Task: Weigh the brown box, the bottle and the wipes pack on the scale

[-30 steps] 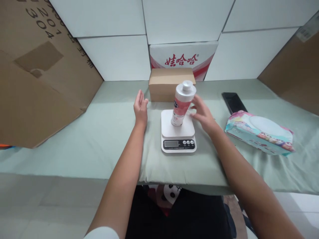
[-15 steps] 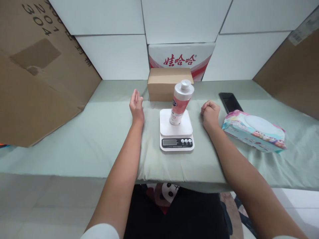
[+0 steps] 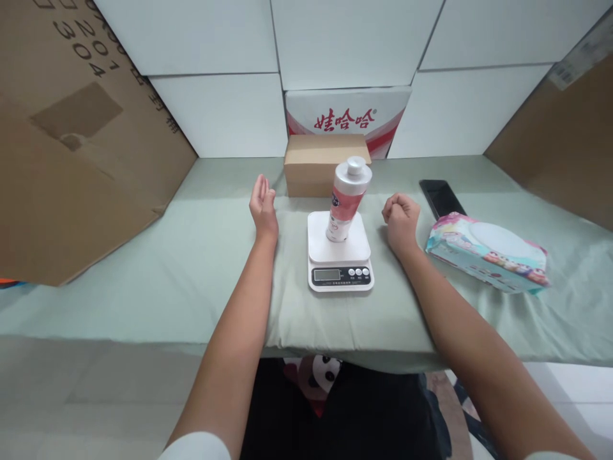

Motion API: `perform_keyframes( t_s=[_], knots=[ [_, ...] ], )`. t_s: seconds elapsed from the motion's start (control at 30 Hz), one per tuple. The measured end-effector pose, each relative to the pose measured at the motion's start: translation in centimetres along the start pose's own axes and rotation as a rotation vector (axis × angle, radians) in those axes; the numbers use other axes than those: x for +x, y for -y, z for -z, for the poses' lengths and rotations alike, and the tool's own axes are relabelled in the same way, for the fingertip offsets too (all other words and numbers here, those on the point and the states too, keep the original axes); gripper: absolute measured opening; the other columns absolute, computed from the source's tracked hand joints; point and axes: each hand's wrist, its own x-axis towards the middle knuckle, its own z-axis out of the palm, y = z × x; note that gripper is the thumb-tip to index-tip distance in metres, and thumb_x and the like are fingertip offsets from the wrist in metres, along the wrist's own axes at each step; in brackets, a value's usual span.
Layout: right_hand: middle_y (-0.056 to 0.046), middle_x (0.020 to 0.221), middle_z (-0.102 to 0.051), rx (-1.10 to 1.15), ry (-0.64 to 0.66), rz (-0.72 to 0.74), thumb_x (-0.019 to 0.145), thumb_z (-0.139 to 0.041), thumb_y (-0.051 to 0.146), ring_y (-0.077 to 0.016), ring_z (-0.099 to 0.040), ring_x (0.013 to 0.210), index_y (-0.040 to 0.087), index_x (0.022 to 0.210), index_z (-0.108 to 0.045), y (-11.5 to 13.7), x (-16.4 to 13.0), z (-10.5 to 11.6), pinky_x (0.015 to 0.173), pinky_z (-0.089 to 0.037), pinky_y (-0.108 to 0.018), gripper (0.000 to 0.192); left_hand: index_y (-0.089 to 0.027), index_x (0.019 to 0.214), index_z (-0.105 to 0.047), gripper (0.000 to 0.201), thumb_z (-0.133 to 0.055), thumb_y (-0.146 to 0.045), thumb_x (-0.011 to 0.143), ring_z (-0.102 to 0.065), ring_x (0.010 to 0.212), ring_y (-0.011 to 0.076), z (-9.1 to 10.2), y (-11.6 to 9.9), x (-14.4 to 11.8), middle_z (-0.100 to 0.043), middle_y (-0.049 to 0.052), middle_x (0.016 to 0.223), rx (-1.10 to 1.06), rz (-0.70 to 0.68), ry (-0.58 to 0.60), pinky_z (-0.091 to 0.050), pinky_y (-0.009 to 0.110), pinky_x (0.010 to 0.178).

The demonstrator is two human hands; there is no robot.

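A white digital kitchen scale [image 3: 338,254] sits on the green cloth between my hands, its display dark. Standing on its platform is a pink and white bottle [image 3: 345,203] with a silver top. To the left of the scale rests my left hand [image 3: 263,207], on edge on the cloth, fingers stretched out, holding nothing. My right hand [image 3: 401,220] lies to the right of the scale, curled into a fist, with nothing visible in it. Neither hand touches the scale or bottle.
Behind the bottle is a small brown box [image 3: 326,163], in front of a white and red carton [image 3: 345,112]. On the right lie a black phone [image 3: 441,198] and a wipes pack [image 3: 488,252]. Large cardboard [image 3: 86,179] leans in at the left, and another cardboard panel [image 3: 569,140] at the right.
The view has shifted slightly. My right fist has drawn in a touch to the left; my left hand, the scale and the bottle look the same.
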Motion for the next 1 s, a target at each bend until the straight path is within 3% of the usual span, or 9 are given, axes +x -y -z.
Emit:
perform_keyframes(
  t_s=[0.1,0.17,0.3,0.4,0.53,0.7,0.83,1.0],
  knots=[
    [0.004,0.053,-0.04,-0.165,0.087,0.175,0.079,-0.059,0.033,-0.0125,-0.033,0.052,0.024,0.063,-0.053,2.0,-1.0,0.0,0.055,-0.028,-0.03,0.02,-0.019,0.164,-0.044,0.096,-0.068,-0.072,0.086,-0.03,0.166,0.0326,-0.1,0.0,0.0,-0.037,0.016,0.176,-0.007,0.0,0.0,-0.036,0.043,0.133],
    [0.004,0.056,-0.04,-0.18,0.18,0.259,0.087,-0.061,0.046,-0.0129,-0.033,0.053,0.024,0.07,-0.058,3.3,-1.7,-0.2,0.056,-0.03,-0.031,0.028,-0.022,0.163,-0.045,0.092,-0.068,-0.07,0.087,-0.031,0.166,0.0317,-0.1,-0.1,-0.1,-0.037,0.014,0.176,-0.01,0.005,0.002,-0.037,0.044,0.132],
    [-0.001,0.071,-0.052,-0.166,0.34,0.383,0.096,-0.048,0.074,-0.0158,-0.042,0.06,0.025,0.092,-0.065,5.0,-2.9,-1.3,0.06,-0.037,-0.034,0.052,-0.024,0.164,-0.044,0.093,-0.068,-0.071,0.087,-0.031,0.166,0.0314,-0.2,-0.3,-0.1,-0.035,0.013,0.177,0.002,0.01,0.025,-0.037,0.042,0.132],
    [-0.003,0.084,-0.06,-0.195,0.368,0.386,0.098,-0.049,0.074,-0.0152,-0.044,0.062,0.025,0.105,-0.065,5.3,-3.3,-2.0,0.062,-0.04,-0.035,0.052,-0.023,0.167,-0.037,0.098,-0.068,-0.072,0.088,-0.03,0.166,0.0324,-0.3,-0.4,-0.2,-0.032,0.013,0.178,-0.01,0.002,0.044,-0.037,0.043,0.132],
    [0.0,0.079,-0.06,-0.25,0.395,0.353,0.092,-0.065,0.069,-0.0138,-0.041,0.058,0.025,0.118,-0.063,4.9,-3.7,-2.4,0.06,-0.04,-0.034,0.05,-0.024,0.168,-0.033,0.099,-0.07,-0.068,0.087,-0.031,0.166,0.0317,-0.4,-0.2,-0.2,-0.032,0.014,0.178,-0.037,-0.006,0.048,-0.038,0.042,0.131],
    [0.005,0.071,-0.053,-0.264,0.447,0.255,0.086,-0.077,0.054,-0.0096,-0.036,0.053,0.024,0.107,-0.062,4.6,-4.3,-3.0,0.053,-0.032,-0.029,0.04,-0.027,0.167,-0.033,0.098,-0.071,-0.068,0.086,-0.031,0.166,0.0317,-0.4,0.2,0.0,-0.031,0.014,0.178,-0.037,-0.005,0.059,-0.038,0.043,0.131],
    [0.005,0.075,-0.056,-0.203,0.36,0.187,0.083,-0.079,0.055,-0.0074,-0.037,0.05,0.023,0.103,-0.062,4.5,-3.8,-3.0,0.051,-0.032,-0.027,0.041,-0.025,0.165,-0.035,0.096,-0.071,-0.064,0.086,-0.033,0.165,0.0315,-0.4,0.3,0.1,-0.033,0.015,0.178,-0.049,-0.01,0.042,-0.039,0.043,0.13],
    [-0.003,0.091,-0.068,-0.273,0.05,0.151,0.084,-0.076,0.061,-0.0105,-0.047,0.055,0.023,0.104,-0.06,2.6,-0.4,-0.3,0.054,-0.041,-0.029,0.046,-0.023,0.165,-0.035,0.093,-0.069,-0.061,0.087,-0.036,0.164,0.0297,-0.6,0.3,0.1,-0.033,0.016,0.177,-0.046,-0.013,0.021,-0.04,0.041,0.129]
  ],
)
